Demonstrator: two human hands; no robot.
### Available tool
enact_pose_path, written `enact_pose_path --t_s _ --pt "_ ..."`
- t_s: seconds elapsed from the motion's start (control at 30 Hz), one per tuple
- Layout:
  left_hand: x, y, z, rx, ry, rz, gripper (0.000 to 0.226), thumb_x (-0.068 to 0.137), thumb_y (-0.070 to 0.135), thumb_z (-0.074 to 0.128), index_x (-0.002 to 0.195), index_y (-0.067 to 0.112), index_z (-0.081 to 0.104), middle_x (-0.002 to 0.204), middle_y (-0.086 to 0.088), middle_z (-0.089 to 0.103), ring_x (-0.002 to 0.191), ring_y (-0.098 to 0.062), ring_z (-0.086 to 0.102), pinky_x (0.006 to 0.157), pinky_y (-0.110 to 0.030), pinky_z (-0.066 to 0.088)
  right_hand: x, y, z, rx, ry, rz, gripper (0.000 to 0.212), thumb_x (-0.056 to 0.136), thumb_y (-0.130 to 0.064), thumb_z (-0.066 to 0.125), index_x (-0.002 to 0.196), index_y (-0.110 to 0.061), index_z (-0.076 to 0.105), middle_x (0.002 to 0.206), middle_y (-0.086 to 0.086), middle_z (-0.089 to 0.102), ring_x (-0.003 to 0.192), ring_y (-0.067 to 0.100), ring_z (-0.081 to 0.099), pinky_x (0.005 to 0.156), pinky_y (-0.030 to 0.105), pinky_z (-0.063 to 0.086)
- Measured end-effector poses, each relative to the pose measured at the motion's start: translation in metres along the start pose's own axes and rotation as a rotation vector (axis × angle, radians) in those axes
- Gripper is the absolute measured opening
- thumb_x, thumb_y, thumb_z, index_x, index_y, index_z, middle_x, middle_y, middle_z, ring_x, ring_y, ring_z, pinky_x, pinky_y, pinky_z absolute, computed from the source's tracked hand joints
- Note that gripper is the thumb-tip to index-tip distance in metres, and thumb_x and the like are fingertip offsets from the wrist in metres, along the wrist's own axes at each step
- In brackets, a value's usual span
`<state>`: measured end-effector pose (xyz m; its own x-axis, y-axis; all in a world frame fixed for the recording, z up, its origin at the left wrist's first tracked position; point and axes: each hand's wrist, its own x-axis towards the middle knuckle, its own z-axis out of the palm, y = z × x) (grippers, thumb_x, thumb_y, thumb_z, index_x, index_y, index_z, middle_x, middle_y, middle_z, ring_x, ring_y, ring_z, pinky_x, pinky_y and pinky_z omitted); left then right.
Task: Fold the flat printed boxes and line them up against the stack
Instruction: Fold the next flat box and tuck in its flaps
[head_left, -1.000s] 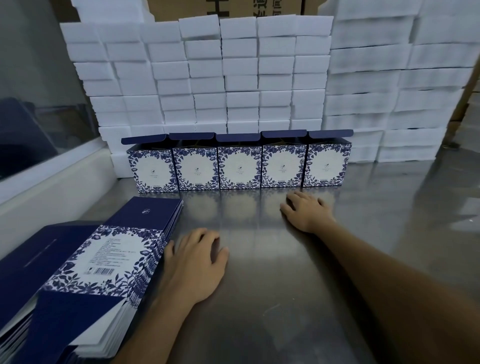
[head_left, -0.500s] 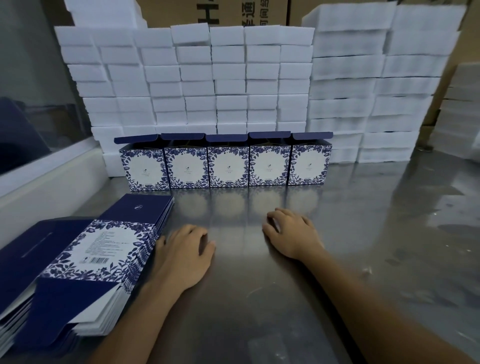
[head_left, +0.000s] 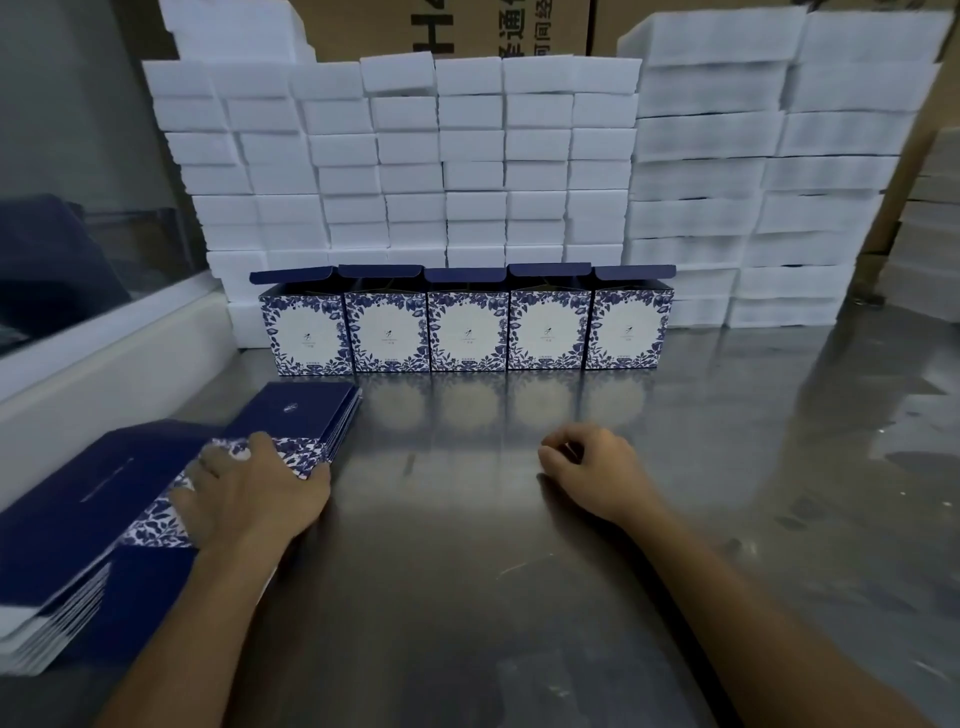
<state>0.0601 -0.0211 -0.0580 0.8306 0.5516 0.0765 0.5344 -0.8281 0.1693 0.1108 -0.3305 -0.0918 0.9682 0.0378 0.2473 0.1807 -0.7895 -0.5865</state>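
A steel table (head_left: 519, 597) runs back to a wall of stacked white foam blocks (head_left: 415, 171), with a white ledge (head_left: 104, 374) closing its left edge and brown cartons (head_left: 467, 26) showing above the foam. The pile of flat printed boxes (head_left: 306, 415) lies at the table's near left corner, just beside the ledge, fanned so that its dark blue ends stick out ahead of and behind the left hand (head_left: 249, 499). That hand lies palm down on top of the pile, fingers spread over the blue-and-white leaf print and the thumb curled down over the pile's right edge; whether it has lifted a sheet cannot be told. The right hand (head_left: 592, 473) rests on bare steel well to the right of the pile, its fingers loosely curled under and holding nothing. Ahead of both hands, across an open strip of reflective table, five folded boxes (head_left: 467, 332) stand upright in a row, touching side by side, top flaps raised, their backs against the foam. To the right of the right hand and of the row, the table lies open all the way to the taller foam stack (head_left: 779, 182)
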Motion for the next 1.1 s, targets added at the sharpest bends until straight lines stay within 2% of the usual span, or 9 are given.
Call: enact_pose_path --t_s 0.13,0.3,0.37,0.47,0.57,0.7,0.83,0.97,1.1 --pt "0.005 -0.007 -0.001 -0.014 -0.03 0.031 0.082 0.084 0.075 0.044 0.145 0.021 0.034 0.143 -0.014 0.048 0.13 -0.034 0.046 0.105 -0.046 0.033 -0.003 0.001 0.0 0.031 -0.005 0.009 0.009 0.092 -0.032 0.063 0.092 -0.028 0.072 0.093 -0.008 0.07 0.097 0.018 0.064 0.095 0.036 0.047" --pt "0.006 -0.009 -0.007 -0.075 0.037 0.055 0.069 0.088 0.068 0.047 0.137 0.018 0.044 0.133 -0.012 0.057 0.119 -0.034 0.054 0.093 -0.042 0.04 0.0 -0.004 -0.002 0.061 0.001 0.022 0.011 0.092 -0.031 0.064 0.096 -0.027 0.073 0.098 -0.005 0.073 0.099 0.018 0.065 0.095 0.034 0.048" --pt "0.004 -0.007 -0.009 -0.112 0.063 0.071 0.056 0.094 0.059 0.045 0.13 0.015 0.05 0.127 -0.015 0.06 0.113 -0.036 0.056 0.087 -0.041 0.041 -0.001 -0.005 -0.002 0.056 0.007 0.028 0.011 0.092 -0.032 0.064 0.096 -0.028 0.073 0.098 -0.005 0.073 0.099 0.018 0.065 0.094 0.034 0.048" --pt "-0.003 -0.002 -0.01 -0.077 0.122 0.142 0.031 0.096 0.031 0.05 0.12 0.012 0.052 0.113 -0.015 0.064 0.1 -0.036 0.058 0.081 -0.039 0.044 -0.002 -0.005 -0.003 0.061 0.006 0.034 0.011 0.092 -0.031 0.065 0.095 -0.027 0.074 0.098 -0.004 0.074 0.099 0.018 0.066 0.095 0.035 0.049" --pt "-0.011 0.004 -0.006 0.036 0.166 0.202 0.047 0.09 0.014 0.059 0.135 0.015 0.05 0.123 -0.011 0.062 0.111 -0.032 0.059 0.092 -0.041 0.045 -0.002 -0.005 -0.003 0.06 0.005 0.036 0.01 0.092 -0.031 0.065 0.095 -0.027 0.074 0.098 -0.005 0.074 0.099 0.017 0.065 0.094 0.034 0.049" --pt "-0.017 0.007 -0.007 -0.058 0.439 0.307 0.054 0.079 -0.006 0.066 0.13 0.009 0.059 0.121 -0.014 0.066 0.11 -0.036 0.059 0.094 -0.049 0.04 -0.002 -0.005 -0.001 0.074 0.016 0.022 0.007 0.092 -0.03 0.065 0.088 -0.03 0.071 0.094 -0.008 0.072 0.097 0.016 0.066 0.092 0.032 0.049" --pt "-0.023 0.011 -0.014 -0.131 0.682 0.42 0.078 0.062 -0.013 0.076 0.135 0.005 0.055 0.138 -0.014 0.056 0.132 -0.039 0.044 0.102 -0.055 0.026 -0.001 -0.005 0.002 0.153 0.051 0.0 0.009 0.093 -0.027 0.066 0.085 -0.03 0.069 0.085 -0.012 0.071 0.091 0.012 0.068 0.087 0.03 0.052" --pt "-0.042 0.035 -0.006 -0.084 0.714 0.637 0.083 0.058 -0.019 0.074 0.134 0.006 0.057 0.14 -0.013 0.056 0.132 -0.039 0.047 0.106 -0.059 0.028 -0.004 -0.019 0.003 0.51 0.031 -0.023 0.014 0.095 -0.03 0.067 0.087 -0.02 0.073 0.083 -0.006 0.075 0.077 0.005 0.068 0.077 0.023 0.047" --pt "-0.062 0.063 0.009 -0.061 0.761 0.982 0.055 0.075 -0.01 0.051 0.126 0.005 0.064 0.132 -0.013 0.062 0.122 -0.037 0.057 0.098 -0.057 0.045 -0.012 -0.055 0.006 1.031 -0.285 0.116 0.029 0.101 -0.039 0.051 0.101 -0.017 0.07 0.093 0.0 0.077 0.086 0.014 0.073 0.078 0.029 0.048"
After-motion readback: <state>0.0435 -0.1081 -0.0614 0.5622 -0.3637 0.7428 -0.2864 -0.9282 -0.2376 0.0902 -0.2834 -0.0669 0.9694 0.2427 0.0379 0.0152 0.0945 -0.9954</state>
